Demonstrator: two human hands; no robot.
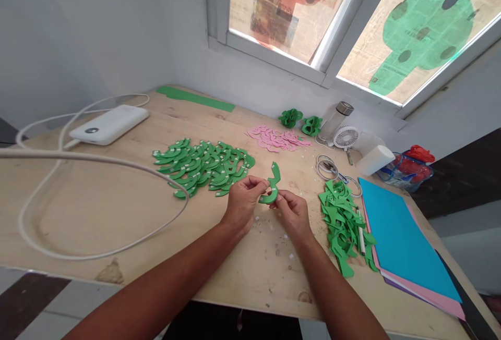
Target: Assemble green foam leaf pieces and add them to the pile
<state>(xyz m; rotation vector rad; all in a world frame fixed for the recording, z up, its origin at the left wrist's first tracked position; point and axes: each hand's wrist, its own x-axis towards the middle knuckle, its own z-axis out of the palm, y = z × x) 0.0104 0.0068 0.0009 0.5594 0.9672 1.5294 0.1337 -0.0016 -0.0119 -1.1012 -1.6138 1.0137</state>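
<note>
Between my hands, above the wooden table, is a curved green foam piece (275, 173) with small white tabs on it. My left hand (243, 200) pinches its left side between thumb and fingers. My right hand (293, 211) grips its lower right edge with the fingertips. Left of my hands lies a wide pile of similar curved green pieces (203, 165), many bearing white squares. To the right sits a heap of green offcuts (342, 220), with a white pen (360, 233) lying on it. Tiny white scraps (291, 256) dot the table near my right wrist.
Pink cut pieces (274, 137) and green foam balls (290, 117) lie toward the wall. A clear bottle (334, 121) and small fan (346, 136) stand behind. Blue sheets (407, 235) are stacked at right. A white power bank (111, 124) with a looping cable (105, 254) occupies the left.
</note>
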